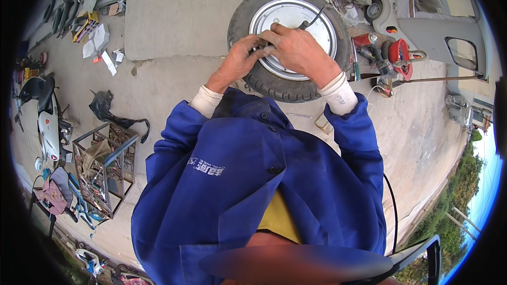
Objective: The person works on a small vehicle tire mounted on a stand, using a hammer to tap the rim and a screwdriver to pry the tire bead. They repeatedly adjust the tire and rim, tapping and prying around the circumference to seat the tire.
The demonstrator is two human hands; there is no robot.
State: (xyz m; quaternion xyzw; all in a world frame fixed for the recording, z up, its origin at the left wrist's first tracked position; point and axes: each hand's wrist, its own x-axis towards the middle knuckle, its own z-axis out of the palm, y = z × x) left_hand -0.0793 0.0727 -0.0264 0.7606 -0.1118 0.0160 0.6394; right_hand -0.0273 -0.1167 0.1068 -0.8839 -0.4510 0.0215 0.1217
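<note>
Hub-motor wheel (285,15) lying flat on the concrete floor (177,84), a red canister (363,40) on its right. Left hand (242,59) and right hand (301,53) meet over the wheel's left side, fingers curled; what they grip cannot be told.

The wide head view looks down on nearby hands (299,50).

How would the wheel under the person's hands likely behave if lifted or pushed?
The wheel would probably feel heavy, given its broad metal hub and thick tyre. It seems to lie flat, so a push would more likely drag it than roll it. The thin, curved cable at the hub looks apt to flex or snag.
</note>
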